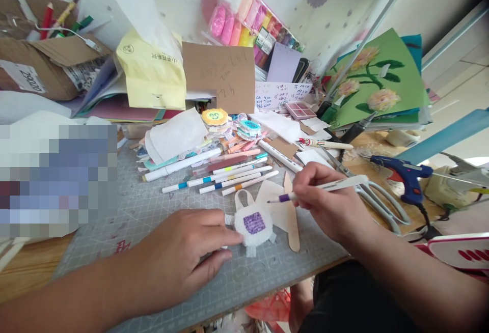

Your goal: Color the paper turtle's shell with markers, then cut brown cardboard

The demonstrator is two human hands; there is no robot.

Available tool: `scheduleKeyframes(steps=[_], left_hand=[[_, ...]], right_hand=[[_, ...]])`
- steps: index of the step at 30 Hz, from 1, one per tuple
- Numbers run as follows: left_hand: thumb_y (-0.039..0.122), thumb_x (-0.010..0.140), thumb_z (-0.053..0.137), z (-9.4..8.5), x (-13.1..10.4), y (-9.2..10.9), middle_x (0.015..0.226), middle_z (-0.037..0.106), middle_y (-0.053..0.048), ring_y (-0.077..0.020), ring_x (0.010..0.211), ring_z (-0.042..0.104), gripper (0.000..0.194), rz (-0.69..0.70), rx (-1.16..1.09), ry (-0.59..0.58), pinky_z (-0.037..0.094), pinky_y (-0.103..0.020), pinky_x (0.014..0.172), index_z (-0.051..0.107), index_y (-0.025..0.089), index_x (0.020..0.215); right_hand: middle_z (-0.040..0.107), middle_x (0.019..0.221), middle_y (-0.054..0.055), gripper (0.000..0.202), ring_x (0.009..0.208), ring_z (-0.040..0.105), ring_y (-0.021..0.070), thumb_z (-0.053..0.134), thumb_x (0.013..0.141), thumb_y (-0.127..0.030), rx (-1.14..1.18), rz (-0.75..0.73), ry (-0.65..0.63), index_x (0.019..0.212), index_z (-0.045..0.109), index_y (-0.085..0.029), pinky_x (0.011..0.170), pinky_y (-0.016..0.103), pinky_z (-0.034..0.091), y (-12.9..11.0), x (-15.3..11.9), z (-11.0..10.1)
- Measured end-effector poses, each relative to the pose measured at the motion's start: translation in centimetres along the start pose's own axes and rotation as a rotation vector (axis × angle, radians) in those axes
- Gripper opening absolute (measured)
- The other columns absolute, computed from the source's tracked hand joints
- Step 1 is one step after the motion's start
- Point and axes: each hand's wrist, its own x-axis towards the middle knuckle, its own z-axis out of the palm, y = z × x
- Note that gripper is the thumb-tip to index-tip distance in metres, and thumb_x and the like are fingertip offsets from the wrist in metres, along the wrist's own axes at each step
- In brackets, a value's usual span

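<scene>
A small white craft piece (263,231) with a purple scribbled square and a loop on top lies on the grey cutting mat (153,195). My left hand (191,251) rests at its left side, the index fingertip touching its edge; fingers are partly spread, and what the thumb side may hold cannot be made out. Pinched in my right hand (328,195) is a white marker (340,184) with a purple tip end, its point just above and right of the craft piece. A wooden stick (293,226) and white paper (275,211) lie beneath and beside it.
Several white markers (239,174) lie behind the craft piece. Grey-handled scissors (382,205) and a blue glue gun (405,170) are at the right. Farther back stand a yellow tissue pack (153,78), cardboard (217,73) and a cardboard box (42,63) at the left.
</scene>
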Motion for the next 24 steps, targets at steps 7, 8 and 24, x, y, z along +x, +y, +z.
scheduleKeyframes(steps=[7,8,24], left_hand=[[0.028,0.09,0.055,0.0,0.0,-1.0,0.093,0.069,-0.003,-0.0165,0.081,0.065,0.017,-0.246,-0.3,0.414,0.052,-0.024,0.067,0.068,0.024,0.1],[0.03,0.089,0.057,-0.1,0.1,-1.0,0.094,0.069,-0.004,-0.0174,0.082,0.066,0.016,-0.289,-0.344,0.437,0.053,-0.025,0.066,0.069,0.023,0.098],[0.012,0.089,0.046,0.0,0.0,0.2,0.083,0.066,-0.002,-0.0145,0.075,0.061,0.028,-0.019,-0.064,0.151,0.045,-0.024,0.067,0.067,0.022,0.105]], right_hand=[[0.06,0.059,-0.004,0.011,0.054,0.053,0.0117,0.08,0.074,-0.03,0.255,-0.085,0.054,0.079,0.072,-0.025,0.058,0.026,0.046,-1.7,-0.7,-1.1],[0.064,0.065,-0.002,0.014,0.06,0.057,0.0135,0.08,0.074,-0.033,0.253,-0.072,0.011,0.083,0.074,-0.025,0.06,0.027,0.047,-1.7,-0.9,-1.0],[0.056,0.058,-0.005,0.025,0.053,0.053,0.0116,0.081,0.07,-0.033,0.067,0.065,-0.027,0.071,0.06,-0.019,0.053,0.024,0.045,0.8,-1.0,0.9]])
